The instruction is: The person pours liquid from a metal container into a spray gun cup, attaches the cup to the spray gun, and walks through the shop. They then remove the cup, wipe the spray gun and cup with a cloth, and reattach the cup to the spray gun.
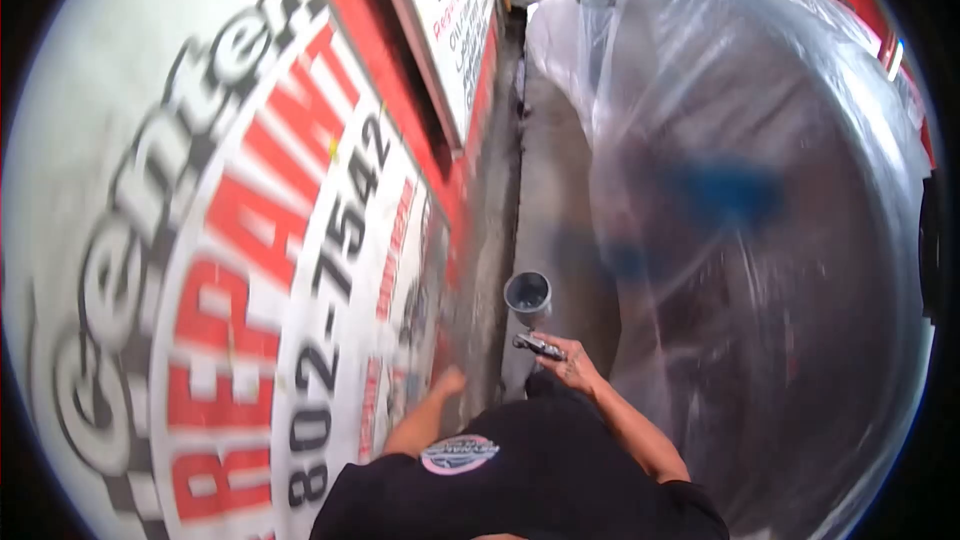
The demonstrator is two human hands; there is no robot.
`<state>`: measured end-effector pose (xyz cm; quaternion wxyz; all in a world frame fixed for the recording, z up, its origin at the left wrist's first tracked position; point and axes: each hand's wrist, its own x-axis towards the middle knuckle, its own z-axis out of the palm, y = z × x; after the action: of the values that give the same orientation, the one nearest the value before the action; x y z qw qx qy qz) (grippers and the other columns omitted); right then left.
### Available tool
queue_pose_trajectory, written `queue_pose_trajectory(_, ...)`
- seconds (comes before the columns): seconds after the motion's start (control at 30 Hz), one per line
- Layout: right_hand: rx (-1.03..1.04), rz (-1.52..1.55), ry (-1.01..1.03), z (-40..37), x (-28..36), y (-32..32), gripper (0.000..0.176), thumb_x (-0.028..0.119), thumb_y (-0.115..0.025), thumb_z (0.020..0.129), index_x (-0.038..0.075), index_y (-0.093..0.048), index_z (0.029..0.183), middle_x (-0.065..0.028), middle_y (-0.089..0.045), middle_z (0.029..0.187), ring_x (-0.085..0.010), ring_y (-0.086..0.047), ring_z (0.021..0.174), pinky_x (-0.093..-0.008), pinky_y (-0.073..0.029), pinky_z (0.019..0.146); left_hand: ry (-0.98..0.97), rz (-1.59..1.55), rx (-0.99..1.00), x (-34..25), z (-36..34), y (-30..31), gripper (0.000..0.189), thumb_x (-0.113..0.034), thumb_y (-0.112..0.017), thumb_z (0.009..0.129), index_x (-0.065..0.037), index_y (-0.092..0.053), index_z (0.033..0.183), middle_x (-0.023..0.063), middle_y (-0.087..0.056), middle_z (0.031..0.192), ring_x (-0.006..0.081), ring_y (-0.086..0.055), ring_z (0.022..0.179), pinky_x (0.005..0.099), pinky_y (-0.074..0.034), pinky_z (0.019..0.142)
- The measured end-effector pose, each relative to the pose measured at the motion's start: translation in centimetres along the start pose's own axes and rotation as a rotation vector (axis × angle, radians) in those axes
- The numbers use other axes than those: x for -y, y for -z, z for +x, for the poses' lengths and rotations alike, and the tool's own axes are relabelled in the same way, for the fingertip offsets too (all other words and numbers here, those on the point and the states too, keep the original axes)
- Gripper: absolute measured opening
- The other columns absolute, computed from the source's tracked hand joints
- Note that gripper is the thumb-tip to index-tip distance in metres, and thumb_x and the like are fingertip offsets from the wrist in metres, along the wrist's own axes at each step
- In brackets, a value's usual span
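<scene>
My right hand point(574, 364) is closed around what looks like a spray gun point(540, 346), dark and metallic. A round grey cup point(529, 296) with a dark inside shows just beyond the gun's front, close against it in this view. Over by the wall on the left is my left hand point(450, 381), smeared by motion, with its fingers not distinct. No object shows in it.
Clear plastic sheeting point(690, 80) drapes a large dark, car-like shape along my right. A lettered banner point(230, 240) and a red-framed sign point(455, 20) line the left wall. Between them runs a narrow concrete strip point(555, 160).
</scene>
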<state>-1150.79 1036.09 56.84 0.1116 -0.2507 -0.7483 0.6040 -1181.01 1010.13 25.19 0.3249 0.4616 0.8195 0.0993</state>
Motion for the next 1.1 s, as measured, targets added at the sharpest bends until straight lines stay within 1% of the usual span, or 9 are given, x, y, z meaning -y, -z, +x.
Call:
queue_pose_trajectory(0.1, -0.049, 0.063, -0.146, 9.5, 3.9, 6.5, 0.054, 0.014, -0.078, 0.094, 0.01, -0.065, 0.146, -0.0173, -0.073, 0.136, -0.0344, -0.072, 0.122, -0.0404, -0.054, 0.104, -0.501, 0.46, 0.112, -3.3, 2.1, 7.2, 0.03, -0.021, -0.065, 0.091, -0.003, -0.079, 0.11, 0.0219, -0.077, 0.097, 0.0282, -0.075, 0.083, 0.048, -0.059, 0.076)
queue_pose_trajectory(0.2, 0.007, -0.018, 0.022, 20.2, 3.8, 12.9, 0.053, 0.014, -0.077, 0.095, 0.01, -0.065, 0.147, -0.0165, -0.071, 0.141, -0.0309, -0.069, 0.129, -0.0389, -0.052, 0.109, 0.591, -0.685, 0.107, -8.0, 6.6, 13.3, 0.027, -0.019, -0.067, 0.087, -0.008, -0.081, 0.107, 0.0142, -0.076, 0.087, 0.0263, -0.072, 0.069, 0.0475, -0.057, 0.058)
queue_pose_trajectory(0.33, -0.043, 0.023, 0.089, 34.3, 4.6, 19.4, 0.053, 0.009, -0.074, 0.097, 0.01, -0.063, 0.149, -0.0174, -0.069, 0.145, -0.0291, -0.066, 0.134, -0.0389, -0.05, 0.111, 0.1, -0.233, 0.38, -2.4, 20.5, 13.6, 0.024, -0.02, -0.066, 0.091, -0.011, -0.081, 0.108, 0.0046, -0.07, 0.081, 0.0211, -0.062, 0.055, 0.0361, -0.045, 0.041)
queue_pose_trajectory(0.4, -0.044, 0.049, 0.047, 42.2, 4.7, 22.7, 0.053, 0.009, -0.074, 0.097, 0.009, -0.063, 0.149, -0.0176, -0.068, 0.145, -0.0289, -0.065, 0.134, -0.0387, -0.05, 0.111, -0.025, -0.407, 0.182, -1.2, 28.4, 15.3, 0.024, -0.023, -0.067, 0.091, -0.008, -0.079, 0.106, 0.0059, -0.069, 0.081, 0.0223, -0.061, 0.057, 0.0406, -0.049, 0.045)
queue_pose_trajectory(0.47, 0.008, 0.039, 0.062, 49.4, 3.9, 25.6, 0.053, 0.01, -0.074, 0.098, 0.01, -0.063, 0.149, -0.0163, -0.069, 0.145, -0.0265, -0.067, 0.132, -0.0373, -0.051, 0.11, 0.646, -0.623, 0.224, -3.2, 39.8, 19.2, 0.022, -0.024, -0.068, 0.091, -0.007, -0.077, 0.102, 0.0071, -0.066, 0.079, 0.0231, -0.059, 0.059, 0.0437, -0.049, 0.048)
queue_pose_trajectory(0.53, -0.046, 0.084, -0.008, 57.3, 4.0, 28.3, 0.053, 0.01, -0.075, 0.098, 0.01, -0.063, 0.149, -0.0159, -0.07, 0.143, -0.0244, -0.067, 0.129, -0.0365, -0.051, 0.109, -0.085, -0.264, 0.186, -1.3, 50.1, 23.9, 0.021, -0.026, -0.068, 0.092, -0.008, -0.075, 0.1, 0.0089, -0.065, 0.08, 0.0233, -0.058, 0.062, 0.0453, -0.048, 0.05)
queue_pose_trajectory(0.57, -0.099, 0.124, -0.064, 60.9, 4.4, 30.0, 0.053, 0.01, -0.075, 0.098, 0.01, -0.063, 0.149, -0.0155, -0.071, 0.141, -0.0224, -0.068, 0.126, -0.0358, -0.051, 0.108, 0.602, -0.712, 0.153, -8.3, 52.8, 30.2, 0.022, -0.028, -0.067, 0.096, -0.008, -0.074, 0.096, 0.0075, -0.064, 0.076, 0.0206, -0.057, 0.06, 0.0419, -0.046, 0.048)
queue_pose_trajectory(0.6, -0.158, 0.125, -0.038, 64.4, 5.6, 32.0, 0.052, 0.01, -0.075, 0.098, 0.01, -0.064, 0.149, -0.0149, -0.075, 0.134, -0.02, -0.069, 0.12, -0.0346, -0.051, 0.107, 0.114, -0.463, 0.163, -6.6, 58.0, 32.0, 0.025, -0.031, -0.063, 0.102, -0.008, -0.073, 0.097, 0.0052, -0.065, 0.079, 0.0151, -0.056, 0.062, 0.0364, -0.047, 0.05)
queue_pose_trajectory(1.1, -0.395, 0.276, 0.016, 124.5, 6.1, 58.4, 0.051, 0.014, -0.074, 0.097, 0.004, -0.064, 0.147, -0.0194, -0.075, 0.131, -0.0275, -0.071, 0.121, -0.0358, -0.051, 0.104, 0.083, -0.713, 0.059, -21.9, 107.9, 60.0, 0.03, -0.017, -0.06, 0.101, 0.004, -0.075, 0.116, 0.0118, -0.077, 0.093, 0.0204, -0.072, 0.086, 0.0357, -0.058, 0.079)
